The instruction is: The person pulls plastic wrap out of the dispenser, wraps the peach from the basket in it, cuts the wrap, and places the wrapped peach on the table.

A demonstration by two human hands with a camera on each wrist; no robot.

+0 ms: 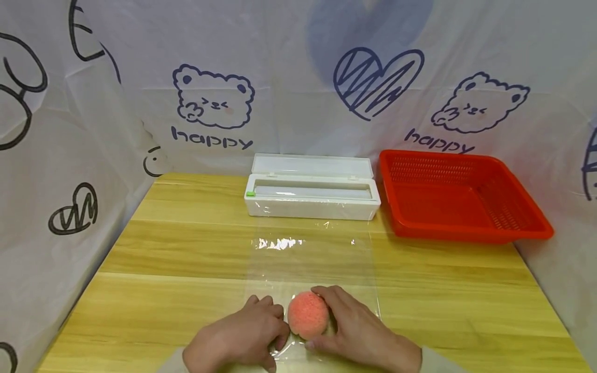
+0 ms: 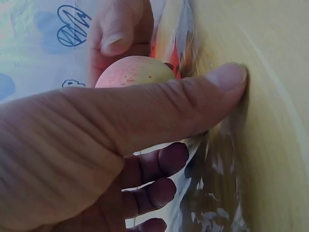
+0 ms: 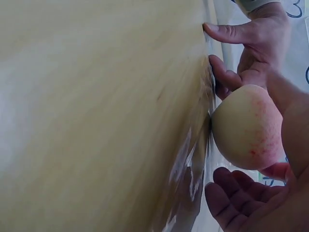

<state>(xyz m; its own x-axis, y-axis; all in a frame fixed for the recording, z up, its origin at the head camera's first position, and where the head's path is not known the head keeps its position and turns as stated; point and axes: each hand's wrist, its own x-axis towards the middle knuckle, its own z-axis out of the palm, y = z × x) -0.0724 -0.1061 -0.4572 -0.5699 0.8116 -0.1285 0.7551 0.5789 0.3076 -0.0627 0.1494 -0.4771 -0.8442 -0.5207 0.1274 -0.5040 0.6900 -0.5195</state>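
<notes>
A pink and cream peach [image 1: 308, 315] sits on a strip of clear cling film [image 1: 312, 264] near the front of the table. My right hand [image 1: 352, 329] cups the peach from the right, index finger at its far side and thumb at its near side. Just left of the peach, my left hand [image 1: 244, 334] is low at the film's near end. Its thumb [image 2: 227, 77] touches the wood in the left wrist view, spread apart from the bent fingers [image 2: 171, 157] beside the film. The peach's underside [image 3: 241, 130] shows in the right wrist view.
At the back, a white cling film dispenser [image 1: 312, 210] stands with its lid raised, the film running forward from its roll. A red plastic basket [image 1: 471, 233] stands at the back right. White printed cloth [image 1: 289, 77] hangs behind and beside the wooden table [image 1: 177, 248].
</notes>
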